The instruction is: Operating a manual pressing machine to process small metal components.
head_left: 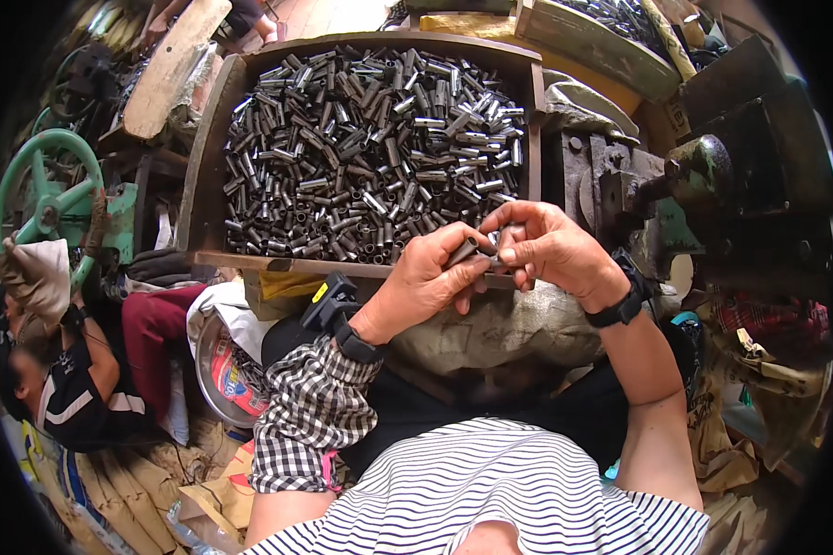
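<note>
Metal tube [463,251], dull dark grey, hollow, round mouth showing, sat grasped in the left hand [435,265] by the brown wooden box [333,266]! Right hand [548,248] pinched just beside it, contents too hidden to tell.

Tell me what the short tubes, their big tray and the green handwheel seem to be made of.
Short tubes: metal, probably steel, dark to shiny, given the bright glints.
Big tray: likely wood, worn brown, from its thick, scuffed boards.
Green handwheel: probably painted metal; the coat hides what's beneath.
</note>
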A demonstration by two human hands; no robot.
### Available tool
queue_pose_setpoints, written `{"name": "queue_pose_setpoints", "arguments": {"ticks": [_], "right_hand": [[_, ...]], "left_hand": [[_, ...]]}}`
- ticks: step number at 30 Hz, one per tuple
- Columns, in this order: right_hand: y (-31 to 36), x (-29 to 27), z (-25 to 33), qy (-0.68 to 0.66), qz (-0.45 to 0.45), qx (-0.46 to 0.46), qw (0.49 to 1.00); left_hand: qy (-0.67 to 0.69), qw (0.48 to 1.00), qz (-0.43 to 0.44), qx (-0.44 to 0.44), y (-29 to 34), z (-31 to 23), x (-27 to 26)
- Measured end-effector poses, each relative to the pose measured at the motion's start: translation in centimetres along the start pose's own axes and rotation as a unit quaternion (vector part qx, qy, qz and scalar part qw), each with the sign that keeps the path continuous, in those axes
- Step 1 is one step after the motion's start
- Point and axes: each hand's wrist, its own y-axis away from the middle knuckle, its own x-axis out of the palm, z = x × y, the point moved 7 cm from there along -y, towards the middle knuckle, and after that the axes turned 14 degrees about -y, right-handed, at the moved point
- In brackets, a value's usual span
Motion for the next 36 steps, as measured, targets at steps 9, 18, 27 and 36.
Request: {"name": "queue_pose_setpoints", "arguments": {"ticks": [9,18,27,36], "right_hand": [[0.6,-0.2,0.9,0.080,-0.064,-0.203,0.974],[0.7,-0.7,0.1,0.028,-0.039,-0.075,0.996],[-0.3,-0.3,-0.2,0.089,-0.037,-0.079,0.992],[-3.1,1.1,3.8,0.792,-0.149,-0.300,0.510]], "left_hand": [[0.057,0.993,-0.099,0.020,-0.8,0.8,-1.2],[-0.293,0.930,-0.105,0.195,0.5,-2.1,0.5],[-0.535,0.805,-0.095,0.237,0.1,-2.3,1.1],[0.206,0.959,-0.192,0.015,-1.1,0.8,-5.9]]}}
